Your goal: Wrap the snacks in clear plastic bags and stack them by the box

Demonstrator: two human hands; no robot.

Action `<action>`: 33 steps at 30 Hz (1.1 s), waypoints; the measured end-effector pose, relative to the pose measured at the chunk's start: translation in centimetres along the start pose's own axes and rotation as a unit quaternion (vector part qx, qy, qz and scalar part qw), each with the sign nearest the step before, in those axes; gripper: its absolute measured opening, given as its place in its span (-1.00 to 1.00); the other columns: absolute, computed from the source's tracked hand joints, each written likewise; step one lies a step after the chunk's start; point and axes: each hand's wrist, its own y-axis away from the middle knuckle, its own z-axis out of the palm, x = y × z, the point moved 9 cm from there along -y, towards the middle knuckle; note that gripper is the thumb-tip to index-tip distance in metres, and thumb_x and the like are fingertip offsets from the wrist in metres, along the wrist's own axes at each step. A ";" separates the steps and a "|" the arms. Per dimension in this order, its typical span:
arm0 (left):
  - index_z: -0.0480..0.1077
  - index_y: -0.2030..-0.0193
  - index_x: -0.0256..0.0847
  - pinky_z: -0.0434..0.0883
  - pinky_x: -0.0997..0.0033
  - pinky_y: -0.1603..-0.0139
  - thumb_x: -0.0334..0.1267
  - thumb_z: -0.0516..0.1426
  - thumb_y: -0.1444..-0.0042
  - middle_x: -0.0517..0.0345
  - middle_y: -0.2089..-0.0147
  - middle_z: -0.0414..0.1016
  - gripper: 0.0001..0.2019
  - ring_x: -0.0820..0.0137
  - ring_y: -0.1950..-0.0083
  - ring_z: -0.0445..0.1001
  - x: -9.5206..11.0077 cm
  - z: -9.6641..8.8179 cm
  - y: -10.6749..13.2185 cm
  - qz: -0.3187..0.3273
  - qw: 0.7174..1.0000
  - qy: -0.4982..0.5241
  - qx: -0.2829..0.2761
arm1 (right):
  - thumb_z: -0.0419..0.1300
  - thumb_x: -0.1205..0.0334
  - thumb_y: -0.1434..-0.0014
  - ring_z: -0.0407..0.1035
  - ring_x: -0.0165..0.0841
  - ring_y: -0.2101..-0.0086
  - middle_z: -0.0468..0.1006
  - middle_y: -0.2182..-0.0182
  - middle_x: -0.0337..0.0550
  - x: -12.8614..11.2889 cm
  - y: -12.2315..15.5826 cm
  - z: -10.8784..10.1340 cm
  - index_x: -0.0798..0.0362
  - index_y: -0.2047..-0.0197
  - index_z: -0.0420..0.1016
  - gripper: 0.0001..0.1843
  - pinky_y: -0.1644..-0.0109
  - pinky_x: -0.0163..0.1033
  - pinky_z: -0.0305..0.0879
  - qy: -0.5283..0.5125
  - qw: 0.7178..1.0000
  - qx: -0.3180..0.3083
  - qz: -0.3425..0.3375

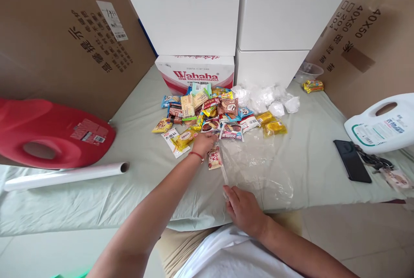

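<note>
Snack packets (210, 112) lie in a heap in the middle of the table (145, 161), on a pale green cloth. A clear bag (255, 170) lies flat just in front of the heap, close to the person. It looks empty, with nothing inside yet. One small packet (214, 158) sits alone by the bag's left edge.

The left hand (203, 143) reaches out to the near side of the heap. Its fingers bend down onto a packet, but I cannot tell if they grip it. The right hand (244, 209) is at the near corner of the bag, and its fingers are closed on the edge there.

So the work looks just begun: the bag is out and held, and nearly all the snacks are still outside it.

Behind the heap are some crumpled clear bags (268, 96) and a red and white box (196, 73). A red jug (48, 133) lies to the left, and a white jug (381, 124) and a phone (352, 160) lie to the right.
</note>
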 end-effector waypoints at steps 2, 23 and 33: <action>0.46 0.46 -0.24 0.00 0.52 0.61 -0.15 0.21 -0.12 0.42 0.74 0.01 -0.77 0.54 0.68 -0.01 -0.5 0.1 -0.1 -0.055 0.997 0.036 -0.036 | 0.12 0.43 -0.29 0.30 -0.31 0.42 0.50 0.35 -0.15 -0.7 -0.2 -0.5 0.13 -0.18 0.38 -0.61 0.35 -0.19 0.15 0.026 1.000 -0.001 -0.014; 0.37 0.20 -0.29 0.61 0.34 0.09 -0.43 0.00 -0.31 -0.12 0.29 0.62 -0.86 0.30 0.22 0.68 -1.5 -0.6 7.7 -0.118 0.929 0.349 0.027 | 0.18 0.37 -0.29 0.21 -0.26 0.23 0.44 0.36 -0.17 -6.8 -0.8 1.8 0.09 0.16 0.44 -0.95 0.14 -0.10 0.06 -0.027 0.983 -0.051 -0.175; 0.02 -0.41 -0.07 0.39 0.25 -0.34 -0.11 0.04 -0.39 -0.11 -0.42 0.30 -0.49 0.32 -0.33 0.45 -4.3 -0.5 9.5 0.164 0.962 0.198 0.088 | 0.16 0.24 -0.39 0.38 -0.33 0.25 0.59 0.32 -0.20 -9.1 -1.6 0.7 0.08 -0.02 0.49 -0.81 0.08 -0.19 0.34 -0.174 0.951 -0.127 -0.224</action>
